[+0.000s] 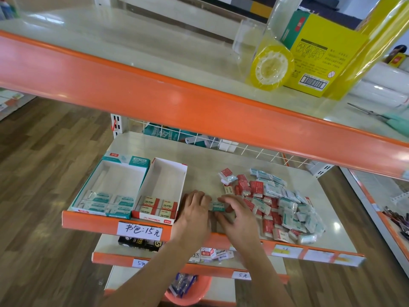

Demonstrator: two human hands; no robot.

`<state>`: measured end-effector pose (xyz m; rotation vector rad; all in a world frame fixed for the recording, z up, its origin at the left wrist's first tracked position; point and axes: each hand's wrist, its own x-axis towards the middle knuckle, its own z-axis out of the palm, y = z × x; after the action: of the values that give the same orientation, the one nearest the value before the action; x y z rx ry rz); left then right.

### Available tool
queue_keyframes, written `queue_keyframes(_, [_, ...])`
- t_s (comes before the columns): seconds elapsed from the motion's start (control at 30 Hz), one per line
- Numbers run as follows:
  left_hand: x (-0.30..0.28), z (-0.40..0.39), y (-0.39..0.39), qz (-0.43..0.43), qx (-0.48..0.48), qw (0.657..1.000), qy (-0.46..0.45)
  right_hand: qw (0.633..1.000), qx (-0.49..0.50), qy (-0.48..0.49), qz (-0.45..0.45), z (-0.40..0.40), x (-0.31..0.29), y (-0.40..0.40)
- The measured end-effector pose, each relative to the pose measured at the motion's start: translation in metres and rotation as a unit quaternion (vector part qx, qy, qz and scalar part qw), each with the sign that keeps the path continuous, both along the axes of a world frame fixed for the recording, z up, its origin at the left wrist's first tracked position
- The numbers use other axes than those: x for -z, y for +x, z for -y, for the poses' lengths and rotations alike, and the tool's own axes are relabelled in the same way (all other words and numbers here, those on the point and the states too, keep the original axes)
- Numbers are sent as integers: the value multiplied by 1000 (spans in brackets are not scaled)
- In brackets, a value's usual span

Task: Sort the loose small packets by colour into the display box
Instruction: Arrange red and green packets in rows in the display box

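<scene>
While both hands meet on the shelf (199,151), the left hand (194,212) and right hand (238,214) pinch one teal packet (218,206) lying crosswise between them, with the teal display box (110,187) away to the left.

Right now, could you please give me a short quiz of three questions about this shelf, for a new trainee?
1. True or false: the red box holds teal packets.
2. Which colour is the packet between the hands: A red, B teal, C yellow?
3. Fill in: the loose pile lies to the ____ of the two boxes.

Key:
1. False. It holds red packets at its front; the teal ones are in the teal box.
2. B. The left hand and right hand meet at a teal packet.
3. Right.
</scene>
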<state>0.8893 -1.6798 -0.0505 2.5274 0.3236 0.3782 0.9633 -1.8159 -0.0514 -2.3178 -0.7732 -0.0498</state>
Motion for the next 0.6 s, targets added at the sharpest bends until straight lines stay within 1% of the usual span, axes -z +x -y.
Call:
queue_keyframes(0.23, [-6, 1, 0, -18, 3, 1000, -9, 1000, -6, 22, -17, 1, -2, 1])
queue_keyframes(0.33, [-8, 4, -1, -12, 12, 1000, 11, 999, 10, 41, -12, -1, -5, 0])
queue_keyframes(0.47, [-14, 0, -1, 21, 1, 1000, 22, 997, 22, 69, -11, -10, -17, 0])
queue_keyframes(0.6, [-31, -15, -2, 92, -14, 995, 35, 995, 28, 88, -35, -26, -33, 0])
